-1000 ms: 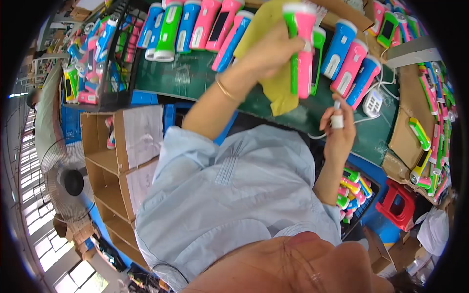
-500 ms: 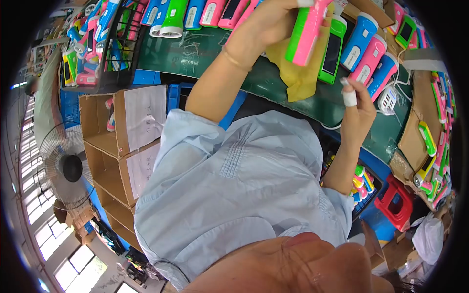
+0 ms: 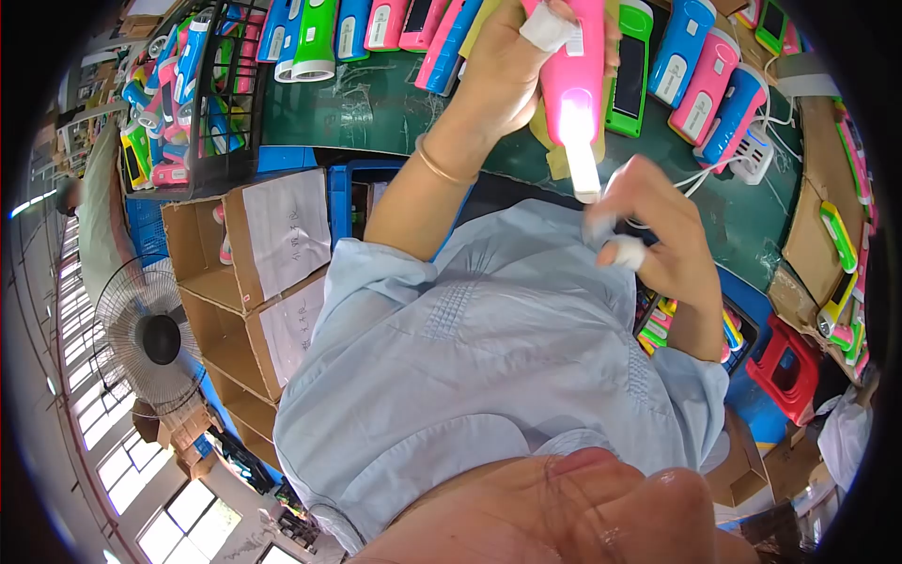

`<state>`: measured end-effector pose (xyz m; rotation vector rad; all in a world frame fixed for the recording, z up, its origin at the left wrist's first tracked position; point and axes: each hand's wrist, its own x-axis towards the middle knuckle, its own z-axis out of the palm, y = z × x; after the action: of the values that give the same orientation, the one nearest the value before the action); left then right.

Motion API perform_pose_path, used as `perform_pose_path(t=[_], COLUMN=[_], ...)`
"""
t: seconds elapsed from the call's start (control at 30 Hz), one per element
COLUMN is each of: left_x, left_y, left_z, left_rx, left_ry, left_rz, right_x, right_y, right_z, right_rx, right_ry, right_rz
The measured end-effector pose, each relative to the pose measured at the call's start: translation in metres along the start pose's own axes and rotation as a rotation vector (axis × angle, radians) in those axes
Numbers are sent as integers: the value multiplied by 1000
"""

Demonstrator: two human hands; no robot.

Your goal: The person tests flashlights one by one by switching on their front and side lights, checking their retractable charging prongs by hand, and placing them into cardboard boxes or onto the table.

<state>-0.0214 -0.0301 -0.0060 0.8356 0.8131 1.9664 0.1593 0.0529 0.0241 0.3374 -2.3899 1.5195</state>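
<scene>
My left hand [image 3: 512, 70], with white tape on its thumb, is closed around a pink flashlight [image 3: 575, 70]. The flashlight's lower end glows white, and a narrow white bar sticks out below it. Behind the flashlight, a yellow cloth or sheet [image 3: 558, 162] shows in part. My right hand [image 3: 658, 226] is just right of the bar's tip, with bent fingers blurred by motion and white wrapping on a digit. Whether it touches the bar or holds anything, I cannot tell. A green flashlight [image 3: 631, 70] with a dark panel lies to the right.
Blue and pink flashlights [image 3: 705, 85] lie along the green table [image 3: 376, 108]. A white multi-port charger [image 3: 752, 155] with cables is at the right. At left are a black wire basket [image 3: 249, 94] of flashlights, cardboard compartments [image 3: 211, 282] and a fan [image 3: 155, 338]. A red stool [image 3: 787, 371] stands lower right.
The flashlight has turned from its green-and-pink side to its pink face, and its lower end is now lit. My right hand has moved left and down to the white bar's tip.
</scene>
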Motion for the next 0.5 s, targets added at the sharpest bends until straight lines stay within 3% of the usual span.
perform_pose_path(t=[0.03, 0.07, 0.1, 0.13, 0.2, 0.23, 0.27, 0.3, 0.37, 0.4, 0.43, 0.47, 0.5], left_x=[0, -4, -6, -6, -6, -7, -11, -14, -31, -44, -45, -45, -38], left_y=[3, 7, 6, 5, 8, 5, -1, -6, -14, -24, -23, -21, -15], left_z=[-2, -1, 6, 16, 31, 27, 20, 14, 14, 9, 16, 24, 36], left_rx=[30, 15, -105, -222, -360, -381, -403, -427, -104, 204, 472, 723, 918], left_ry=[-103, -110, 20, 149, 391, 313, 233, 151, -70, -139, -254, -337, -460], left_rz=[61, -74, -76, -77, -78, -48, -16, 15, 39, 17, 147, 310, 628], right_x=[-3, -5, -8, -18, -30, -34, -38, -32, -21, -23, -26, -28, -32], right_y=[6, 16, 29, 46, 49, 45, 44, 36, 18, 35, 49, 63, 67], right_z=[8, 16, 26, 31, 35, 36, 29, 30, 37, 42, 43, 44, 46], right_rx=[-194, -390, -588, -693, -686, -681, -674, -613, -465, -292, -299, -307, -266], right_ry=[71, 141, 212, 129, 179, 201, 157, 258, 438, 505, 511, 517, 497], right_rz=[-26, -55, -86, -253, -409, -486, -446, -215, 257, 115, 69, 23, 43])
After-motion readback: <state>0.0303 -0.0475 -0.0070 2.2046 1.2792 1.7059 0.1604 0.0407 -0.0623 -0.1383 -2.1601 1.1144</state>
